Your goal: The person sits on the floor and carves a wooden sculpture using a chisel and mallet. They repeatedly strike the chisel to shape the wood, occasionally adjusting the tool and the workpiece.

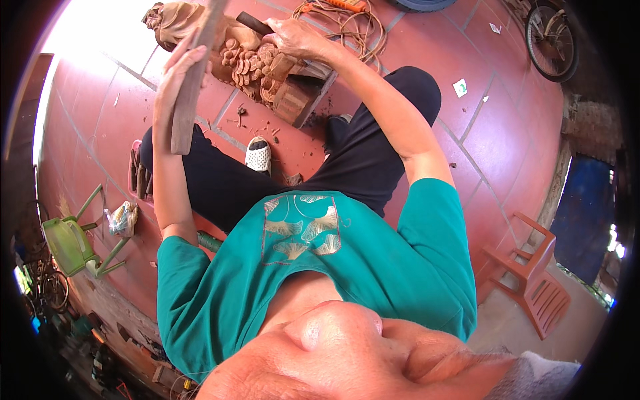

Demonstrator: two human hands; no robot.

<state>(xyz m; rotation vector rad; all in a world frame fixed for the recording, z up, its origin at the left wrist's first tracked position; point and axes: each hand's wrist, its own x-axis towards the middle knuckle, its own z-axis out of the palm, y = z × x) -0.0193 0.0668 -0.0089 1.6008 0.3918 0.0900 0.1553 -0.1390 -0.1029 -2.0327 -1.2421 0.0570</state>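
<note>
A long, flat wooden bar (187, 110) is in my left hand (175, 75), the fingers wrapped round it; its upper end runs out of the top of the view. My right hand (297, 38) is closed round a dark round tool handle (253, 23), and whatever lies at the tool's other end is hidden. Both hands are over a brown wooden carving (247, 65) that lies on its side in front of my feet. Its surface is cut into folds and rounded, layered shapes, and a blockish base (293, 100) faces my legs.
Wood chips (241, 115) litter the red tiles beside the carving. Behind it lie an orange power tool (345, 5) and a coiled cord (360, 33). A green stool (70, 245) and a pink container of tools (140, 177) stand left; a red-brown plastic chair (533, 280) is at right.
</note>
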